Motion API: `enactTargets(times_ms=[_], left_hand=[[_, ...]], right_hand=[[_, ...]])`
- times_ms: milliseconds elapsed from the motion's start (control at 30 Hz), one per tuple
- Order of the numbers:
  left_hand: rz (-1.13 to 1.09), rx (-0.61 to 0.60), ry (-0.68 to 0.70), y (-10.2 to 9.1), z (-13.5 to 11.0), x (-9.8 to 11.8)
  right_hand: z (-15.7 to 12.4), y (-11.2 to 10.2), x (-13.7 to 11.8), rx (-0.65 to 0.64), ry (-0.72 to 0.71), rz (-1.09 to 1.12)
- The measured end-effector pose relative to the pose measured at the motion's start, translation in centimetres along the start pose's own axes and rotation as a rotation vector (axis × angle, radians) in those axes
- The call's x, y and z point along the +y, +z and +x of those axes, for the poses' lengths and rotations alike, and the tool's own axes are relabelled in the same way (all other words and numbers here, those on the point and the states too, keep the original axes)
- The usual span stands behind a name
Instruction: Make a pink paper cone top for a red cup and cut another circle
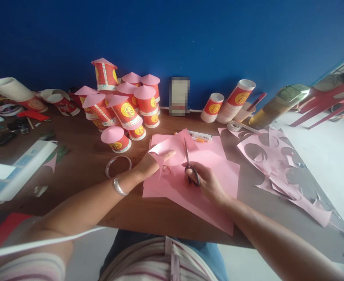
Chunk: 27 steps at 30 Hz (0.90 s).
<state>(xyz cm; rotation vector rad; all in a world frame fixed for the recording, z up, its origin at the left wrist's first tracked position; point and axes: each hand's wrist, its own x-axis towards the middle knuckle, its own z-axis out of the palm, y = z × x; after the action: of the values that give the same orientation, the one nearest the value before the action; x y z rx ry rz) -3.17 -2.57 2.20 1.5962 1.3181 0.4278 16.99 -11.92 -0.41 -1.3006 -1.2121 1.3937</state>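
My right hand (205, 177) is closed round the black handles of a pair of scissors (186, 150), whose blades point away from me at the edge of a pink paper piece (176, 152). That piece has a rounded, part-cut outline, with a loose strip curling at its left. My left hand (153, 163) grips the piece from the left; some of its fingers are hidden under the paper. Beneath both hands lie several pink sheets (215, 187), overlapping on the brown table. A marker (201, 136) rests just behind the paper.
Red paper cups with pink cone tops (121, 111) stand stacked at back left. Plain stacked cups (238, 99) lean near a bottle (280, 105). Pink offcuts (277, 164) cover the right side. A tape roll (118, 167) and a power strip (21, 169) lie left.
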Motion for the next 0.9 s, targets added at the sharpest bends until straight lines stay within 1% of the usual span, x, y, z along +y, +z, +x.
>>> enactTargets(times_ms=[100, 200, 333, 400, 467, 600, 733, 900], left_hand=[[-0.033, -0.044, -0.104, -0.1, 0.1, 0.0], [-0.031, -0.030, -0.103, -0.3, -0.1, 0.3], [-0.020, -0.026, -0.152, -0.4, -0.3, 0.9], [-0.034, -0.029, -0.129, -0.5, -0.4, 1.0], [-0.045, -0.030, -0.118, -0.5, -0.4, 0.9], [-0.003, -0.018, -0.185, -0.6, 0.1, 0.1], [0.001, -0.030, -0.159, -0.8, 0.3, -0.4], [-0.040, -0.031, -0.109, -1.0, -0.1, 0.5]], right_hand=[[0.0, 0.0, 0.2, 0.009, -0.008, 0.005], [0.0, -0.1, 0.4, 0.012, -0.008, 0.003], [0.0, -0.1, 0.2, 0.020, 0.012, 0.003], [0.0, -0.1, 0.1, 0.015, 0.014, 0.002], [0.0, -0.1, 0.0, 0.009, 0.006, -0.001], [-0.1, -0.2, -0.2, 0.009, -0.004, -0.007], [-0.1, -0.2, -0.3, -0.002, -0.003, -0.007], [-0.1, -0.3, -0.6, -0.008, -0.005, 0.006]])
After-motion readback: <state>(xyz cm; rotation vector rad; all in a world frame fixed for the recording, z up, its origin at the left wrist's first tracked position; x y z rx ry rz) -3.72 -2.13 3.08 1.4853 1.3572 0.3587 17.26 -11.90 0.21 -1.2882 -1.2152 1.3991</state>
